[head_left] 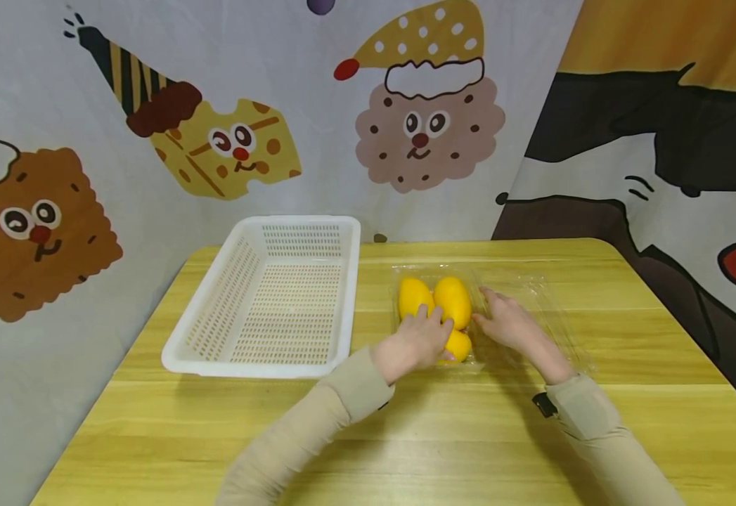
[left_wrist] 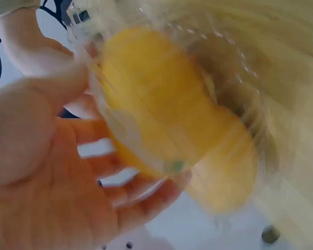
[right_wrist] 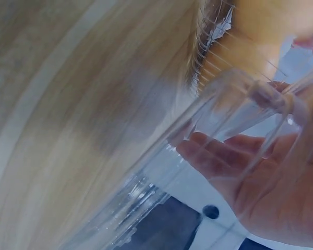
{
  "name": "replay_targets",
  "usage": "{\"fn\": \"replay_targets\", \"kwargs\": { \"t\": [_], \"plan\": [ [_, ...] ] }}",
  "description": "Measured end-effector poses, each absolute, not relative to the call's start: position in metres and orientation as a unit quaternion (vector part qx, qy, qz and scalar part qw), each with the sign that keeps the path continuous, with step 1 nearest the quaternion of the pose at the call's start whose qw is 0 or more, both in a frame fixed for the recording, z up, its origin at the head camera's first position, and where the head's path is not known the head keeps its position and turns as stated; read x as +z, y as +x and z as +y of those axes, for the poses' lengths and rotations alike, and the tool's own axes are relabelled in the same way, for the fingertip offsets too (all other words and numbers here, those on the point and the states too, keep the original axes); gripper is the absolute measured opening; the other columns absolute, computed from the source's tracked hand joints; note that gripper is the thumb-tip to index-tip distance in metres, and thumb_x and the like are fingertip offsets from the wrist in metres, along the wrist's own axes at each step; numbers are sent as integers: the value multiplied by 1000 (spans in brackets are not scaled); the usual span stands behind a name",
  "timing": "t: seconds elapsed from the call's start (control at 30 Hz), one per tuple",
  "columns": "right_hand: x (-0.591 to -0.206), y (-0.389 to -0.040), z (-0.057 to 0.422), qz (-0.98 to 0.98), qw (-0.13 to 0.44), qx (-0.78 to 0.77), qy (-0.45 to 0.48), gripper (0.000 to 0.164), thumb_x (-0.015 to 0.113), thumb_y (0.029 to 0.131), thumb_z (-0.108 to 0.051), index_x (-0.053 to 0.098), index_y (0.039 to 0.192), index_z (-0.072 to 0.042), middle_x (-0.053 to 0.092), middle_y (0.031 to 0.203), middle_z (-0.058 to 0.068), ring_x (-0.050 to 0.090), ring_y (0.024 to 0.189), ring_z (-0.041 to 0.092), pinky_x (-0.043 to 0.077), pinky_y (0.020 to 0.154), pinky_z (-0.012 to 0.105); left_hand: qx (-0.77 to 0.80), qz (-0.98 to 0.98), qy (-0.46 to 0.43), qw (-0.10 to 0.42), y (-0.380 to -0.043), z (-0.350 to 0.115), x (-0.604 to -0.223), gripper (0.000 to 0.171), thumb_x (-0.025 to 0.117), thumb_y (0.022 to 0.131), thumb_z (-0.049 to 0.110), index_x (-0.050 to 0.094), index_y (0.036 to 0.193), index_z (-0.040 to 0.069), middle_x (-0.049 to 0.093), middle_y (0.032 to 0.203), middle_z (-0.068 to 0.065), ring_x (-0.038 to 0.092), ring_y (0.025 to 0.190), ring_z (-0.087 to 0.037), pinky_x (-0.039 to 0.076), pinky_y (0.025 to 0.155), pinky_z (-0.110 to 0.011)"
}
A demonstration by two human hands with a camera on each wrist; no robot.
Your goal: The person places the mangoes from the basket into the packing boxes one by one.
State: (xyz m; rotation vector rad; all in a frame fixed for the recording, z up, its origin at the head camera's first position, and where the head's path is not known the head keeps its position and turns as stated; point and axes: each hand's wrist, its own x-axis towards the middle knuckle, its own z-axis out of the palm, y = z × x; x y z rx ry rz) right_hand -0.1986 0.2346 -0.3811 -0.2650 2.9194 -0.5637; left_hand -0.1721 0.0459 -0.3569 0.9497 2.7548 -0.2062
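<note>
Three yellow lemon-like fruits point(head_left: 453, 303) sit in a clear plastic box point(head_left: 403, 268), whose transparent lid point(head_left: 547, 295) lies folded open to the right. My left hand point(head_left: 415, 341) reaches over the box from the front, its fingers spread across the nearest fruit point(head_left: 460, 346) and partly covering it. In the left wrist view, that hand point(left_wrist: 68, 166) has its fingers loosely extended along the fruits point(left_wrist: 151, 94), blurred. Beside the fruits, at the fold between box and lid, is my right hand point(head_left: 514, 325), fingers extended. The right wrist view shows this hand point(right_wrist: 261, 182) through clear plastic.
A white perforated basket point(head_left: 346, 295) stands left of the box on the wooden table point(head_left: 405, 450). Behind the table hangs a cloth point(head_left: 317, 140) printed with cartoon biscuits and cheese. A dark band point(head_left: 543, 405) shows at my right wrist.
</note>
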Motion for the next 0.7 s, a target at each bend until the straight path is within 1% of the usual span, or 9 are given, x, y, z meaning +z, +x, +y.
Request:
{"fn": "replay_targets", "kwargs": {
  "t": [0.13, 0.23, 0.37, 0.47, 0.57, 0.63, 0.7],
  "plan": [
    [-381, -198, 235, 974, 85, -191, -85, 65, 52, 96, -23, 25, 144, 10, 38, 139, 39, 50, 118, 51, 45, 93, 60, -62, 945, 309, 89, -170, 44, -360, 50, 42, 97, 44, 45, 138, 16, 47, 136, -6, 51, 111, -21, 52, 73, -26],
    [-381, -198, 235, 974, 87, -191, -83, 65, 52, 96, -23, 25, 145, 10, 37, 139, 39, 48, 120, 51, 44, 95, 60, -57, 956, 281, 58, -171, 43, -364, 44, 42, 99, 39, 46, 137, 17, 49, 134, -6, 54, 106, -22, 53, 68, -27],
    [-381, -197, 234, 974, 90, -193, -81, 65, 51, 96, -24, 24, 145, 9, 36, 141, 38, 44, 123, 52, 41, 99, 62, -41, 974, 221, -6, -174, 39, -374, 38, 58, 94, 29, 52, 128, 14, 56, 119, -7, 57, 96, -21, 52, 65, -27],
    [-380, -197, 234, 973, 92, -197, -80, 66, 51, 96, -24, 23, 146, 8, 34, 142, 38, 41, 125, 52, 38, 101, 62, -22, 983, 175, -61, -176, 34, -384, 33, 65, 87, 21, 57, 117, 11, 59, 108, -8, 56, 88, -20, 50, 62, -24],
    [-381, -198, 236, 972, 94, -201, -81, 66, 50, 97, -25, 23, 146, 8, 34, 143, 37, 40, 126, 52, 37, 101, 63, 20, 984, 140, -105, -180, 29, -394, 29, 66, 85, 16, 59, 111, 8, 58, 109, -11, 52, 89, -22, 49, 63, -25],
    [-382, -199, 238, 969, 95, -210, -87, 65, 50, 98, -27, 23, 146, 8, 35, 142, 36, 42, 126, 52, 38, 100, 62, 70, 983, 123, -120, -182, 27, -399, 33, 68, 81, 10, 59, 112, 4, 56, 112, -15, 50, 88, -24, 48, 60, -25],
    [-383, -201, 242, 966, 99, -221, -90, 64, 48, 99, -29, 24, 146, 7, 36, 142, 36, 43, 125, 52, 40, 99, 62, 132, 978, 106, -123, -184, 24, -402, 38, 67, 79, 4, 56, 115, -1, 53, 115, -18, 50, 85, -25, 47, 56, -25]
  ]
}}
